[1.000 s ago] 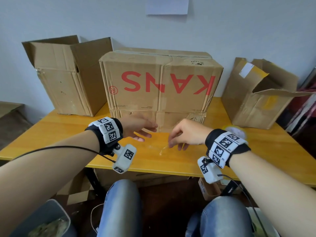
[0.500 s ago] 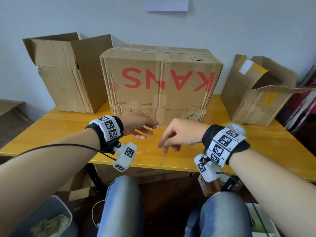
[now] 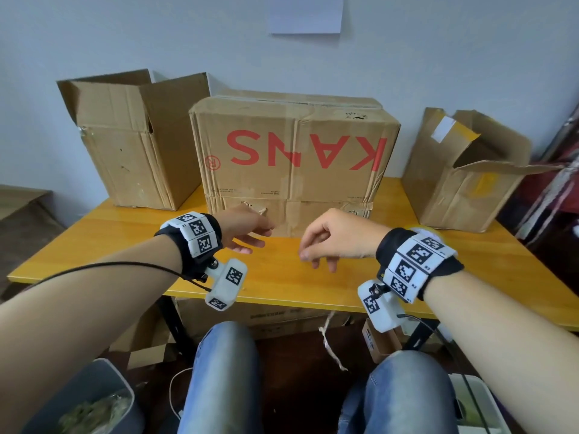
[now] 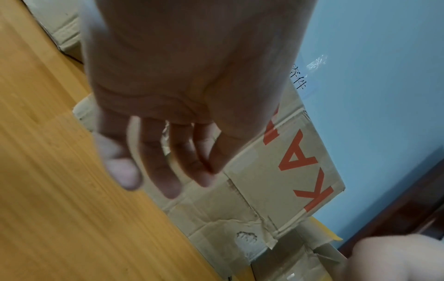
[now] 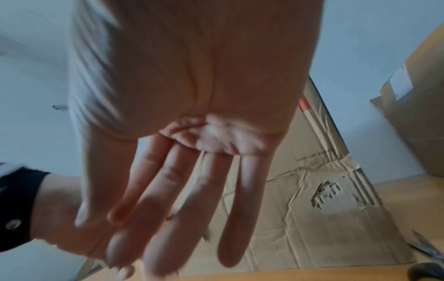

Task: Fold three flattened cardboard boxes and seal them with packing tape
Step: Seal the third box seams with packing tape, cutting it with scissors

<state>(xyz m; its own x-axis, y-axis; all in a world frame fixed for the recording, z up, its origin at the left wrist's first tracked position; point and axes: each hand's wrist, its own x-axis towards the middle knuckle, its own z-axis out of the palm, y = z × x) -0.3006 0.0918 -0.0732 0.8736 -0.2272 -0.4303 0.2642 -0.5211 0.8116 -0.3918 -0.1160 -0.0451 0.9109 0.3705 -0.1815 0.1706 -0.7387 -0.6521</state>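
Observation:
Three brown cardboard boxes stand on the yellow table (image 3: 282, 277). The middle box (image 3: 294, 170) is closed on top and bears upside-down red letters; it also shows in the wrist views (image 4: 276, 180) (image 5: 324, 209). The left box (image 3: 134, 151) and the tilted right box (image 3: 463, 189) have open flaps. My left hand (image 3: 253, 236) (image 4: 163, 176) hovers in front of the middle box's lower edge, fingers relaxed and holding nothing. My right hand (image 3: 313, 255) (image 5: 168, 237) hangs beside it above the table, fingers loose and empty. A tape roll (image 3: 421, 230) peeks out behind my right wrist.
Scissors (image 5: 427, 252) lie on the table to the right of my right hand. Flat cardboard (image 3: 266, 314) is stacked under the table. A thin crumpled strip (image 3: 329, 346) shows below the table's front edge between my knees. A grey bin (image 3: 78, 402) stands at the lower left.
My right hand has lifted its fingertips off the tabletop and drifted slightly left. The left hand has stayed near the box's lower edge. The thin strip now shows below the table edge.

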